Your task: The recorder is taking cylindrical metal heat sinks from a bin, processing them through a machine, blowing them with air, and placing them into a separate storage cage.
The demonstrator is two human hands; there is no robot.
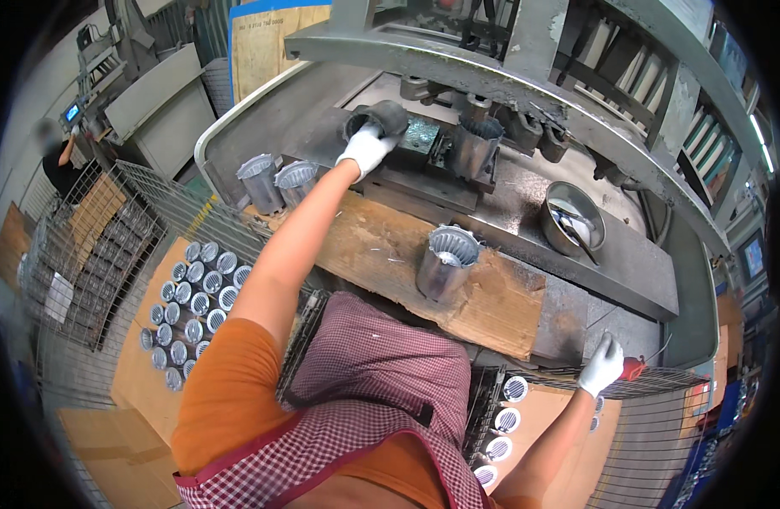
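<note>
My left hand (366,154), in a white glove, reaches to a dark metal cylinder (388,117) lying on its side on the machine bed. Its fingers go into the open end and grip the rim. My right hand (603,366), also gloved, is at the right by the wire basket's top edge, its fingers drawn together. Beside it is a red object (632,368), partly covered; whether the hand holds it is unclear. A ribbed metal housing (478,146) stands upright in the fixture, right of the cylinder. Another ribbed housing (447,261) stands on the worn wooden board (381,246).
Two more housings (261,183) stand at the board's left end. A metal bowl (574,219) with a dark-handled tool sits on the bed. The press beam (492,72) hangs overhead. Wire baskets at both sides hold finished-looking cylinders (200,303). A person (57,161) stands far left.
</note>
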